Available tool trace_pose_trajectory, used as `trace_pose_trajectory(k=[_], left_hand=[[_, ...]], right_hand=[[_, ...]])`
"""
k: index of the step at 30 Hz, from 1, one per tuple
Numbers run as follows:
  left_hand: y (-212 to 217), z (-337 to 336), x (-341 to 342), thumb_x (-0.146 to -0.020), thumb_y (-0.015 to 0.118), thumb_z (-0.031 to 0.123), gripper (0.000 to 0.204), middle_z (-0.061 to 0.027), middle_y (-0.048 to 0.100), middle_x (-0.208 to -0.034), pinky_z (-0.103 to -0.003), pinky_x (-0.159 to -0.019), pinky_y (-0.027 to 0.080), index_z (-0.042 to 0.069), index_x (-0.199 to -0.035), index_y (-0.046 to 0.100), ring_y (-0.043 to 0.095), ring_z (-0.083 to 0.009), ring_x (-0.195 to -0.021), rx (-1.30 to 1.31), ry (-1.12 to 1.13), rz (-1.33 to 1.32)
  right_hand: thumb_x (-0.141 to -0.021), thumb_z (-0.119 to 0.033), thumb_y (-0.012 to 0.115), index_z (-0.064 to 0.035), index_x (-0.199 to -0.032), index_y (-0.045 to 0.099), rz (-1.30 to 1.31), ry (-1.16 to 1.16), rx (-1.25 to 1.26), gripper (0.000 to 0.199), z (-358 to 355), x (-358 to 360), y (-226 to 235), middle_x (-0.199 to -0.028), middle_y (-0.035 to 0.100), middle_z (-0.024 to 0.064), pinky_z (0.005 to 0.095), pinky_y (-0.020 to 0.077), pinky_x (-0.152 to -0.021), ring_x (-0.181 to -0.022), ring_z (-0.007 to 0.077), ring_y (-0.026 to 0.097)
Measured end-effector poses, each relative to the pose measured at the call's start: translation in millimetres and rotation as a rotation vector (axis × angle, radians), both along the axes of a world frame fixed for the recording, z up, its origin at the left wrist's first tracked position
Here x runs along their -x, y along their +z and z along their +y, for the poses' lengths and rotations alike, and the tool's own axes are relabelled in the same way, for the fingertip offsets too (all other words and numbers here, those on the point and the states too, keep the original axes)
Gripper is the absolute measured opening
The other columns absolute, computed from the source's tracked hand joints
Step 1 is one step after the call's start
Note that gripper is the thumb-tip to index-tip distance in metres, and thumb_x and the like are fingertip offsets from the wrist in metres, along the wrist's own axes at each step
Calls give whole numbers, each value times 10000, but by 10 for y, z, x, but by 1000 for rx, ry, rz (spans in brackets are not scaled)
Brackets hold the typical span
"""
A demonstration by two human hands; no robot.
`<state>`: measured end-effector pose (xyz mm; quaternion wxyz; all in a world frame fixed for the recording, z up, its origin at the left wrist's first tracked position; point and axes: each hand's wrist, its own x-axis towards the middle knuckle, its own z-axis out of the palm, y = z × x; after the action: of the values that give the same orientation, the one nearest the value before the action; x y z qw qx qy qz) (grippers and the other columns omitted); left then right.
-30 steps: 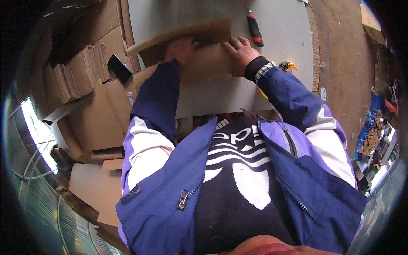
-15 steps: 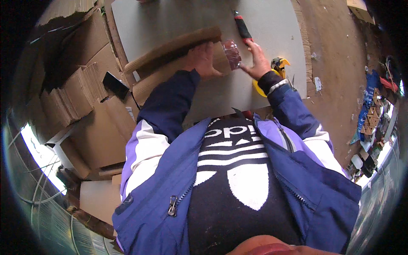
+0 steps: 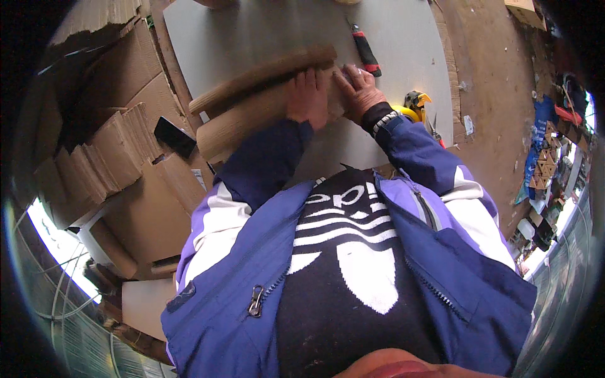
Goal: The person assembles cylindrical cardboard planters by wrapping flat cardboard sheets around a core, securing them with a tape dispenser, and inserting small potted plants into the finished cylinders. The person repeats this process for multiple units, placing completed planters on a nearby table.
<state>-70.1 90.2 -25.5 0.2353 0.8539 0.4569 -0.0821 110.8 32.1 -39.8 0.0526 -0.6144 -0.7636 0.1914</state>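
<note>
A long piece of brown cardboard (image 3: 242,126), bent lengthwise with a raised flap (image 3: 265,77) along its far side, lies across the pale grey tabletop (image 3: 271,28). My left hand (image 3: 307,97) rests flat on it near its right end, fingers stretched out and pointing away from me. Around that right end my right hand (image 3: 358,94) is closed, with its fingers bent over the cardboard. The reddish packet in clear wrap is hidden now. Just beyond my right hand lies a knife-like tool with a red and black handle (image 3: 365,53).
By my right cuff sit a yellow and black tool (image 3: 416,101) and a red-handled tool (image 3: 436,133). A dark phone-like slab (image 3: 175,136) lies left of the table among stacked cardboard sheets (image 3: 104,157). Mixed clutter (image 3: 547,164) lies far right.
My right hand has moved left from the wrapped packet onto the cardboard's end, and the packet has gone from sight. My left hand has shifted slightly right and lies flatter.
</note>
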Motion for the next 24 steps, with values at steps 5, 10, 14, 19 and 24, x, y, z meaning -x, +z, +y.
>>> trace_pose_trajectory(k=[5,10,14,19,24], left_hand=[[-181,-292,83,-782,720,270,811,-243,381,-1472,-553,-1141,274,4,-1459,362,369,-447,-1345,-220,-25,-91],[-257,-239,86,-739,739,281,866,-248,390,-1461,-543,-1146,265,14,-1463,346,356,-431,-1361,-175,-120,0],[-282,-134,136,-705,764,333,929,-240,392,-1459,-537,-1145,269,12,-1463,335,368,-417,-1359,-93,-156,-92],[-225,-12,136,-660,816,365,989,-232,407,-1449,-511,-1140,296,12,-1454,343,393,-409,-1343,-149,-224,-149],[-81,174,119,-631,857,376,1037,-237,415,-1447,-487,-1123,333,8,-1454,342,417,-403,-1329,-19,-243,-123]], right_hand=[[-565,-193,853,-176,-1427,420,19,-18,-111,965,-94,17,-190,-1460,373,166,526,388,-1096,-1326,446,385],[-593,-209,818,-180,-1423,442,89,11,-329,911,-186,2,-311,-1480,371,157,552,323,-1125,-1356,423,363],[-636,-203,791,-180,-1443,434,-119,88,-362,883,-244,1,-233,-1529,343,113,560,302,-1136,-1387,392,337],[-756,-133,662,-147,-1389,511,3,77,-365,651,-117,25,-180,-1433,488,95,456,436,-1082,-1310,383,438],[-788,-178,648,-178,-1418,479,58,51,-249,652,9,8,-166,-1457,451,99,480,454,-1046,-1313,380,428]])
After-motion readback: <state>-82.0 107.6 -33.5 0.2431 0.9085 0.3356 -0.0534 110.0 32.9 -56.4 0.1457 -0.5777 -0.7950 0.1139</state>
